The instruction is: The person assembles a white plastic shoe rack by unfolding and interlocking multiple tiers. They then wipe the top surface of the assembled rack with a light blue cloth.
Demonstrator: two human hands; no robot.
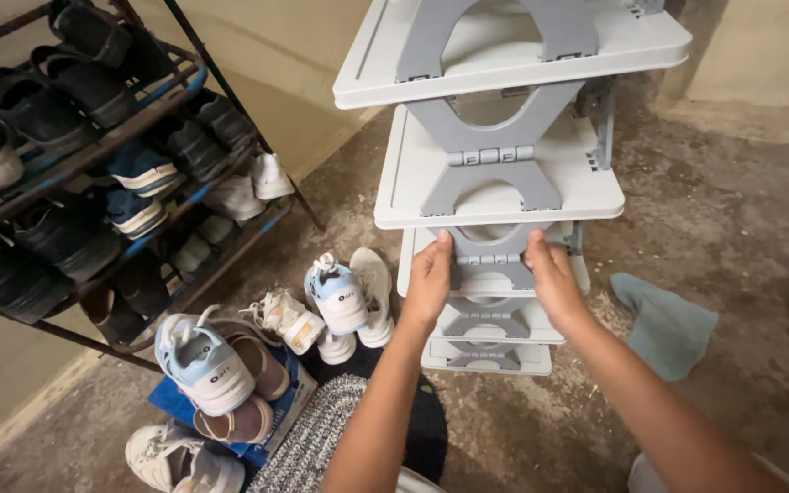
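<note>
Your left hand [428, 278] and right hand [552, 274] each grip one side of the grey hinged brace [489, 258] on the white folding shoe rack [504, 173], which rises directly ahead of you, equally near both hands.

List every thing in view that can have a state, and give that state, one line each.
Folding shelf rack: unfolded, standing upright, trays bare.
Left hand: gripping the rack's hinged side brace.
Right hand: gripping the same brace.
Metal shoe rack: tilted shelves, full of shoes.
White and blue sneakers: loose on floor.
Teal cloth: crumpled on floor.
</note>
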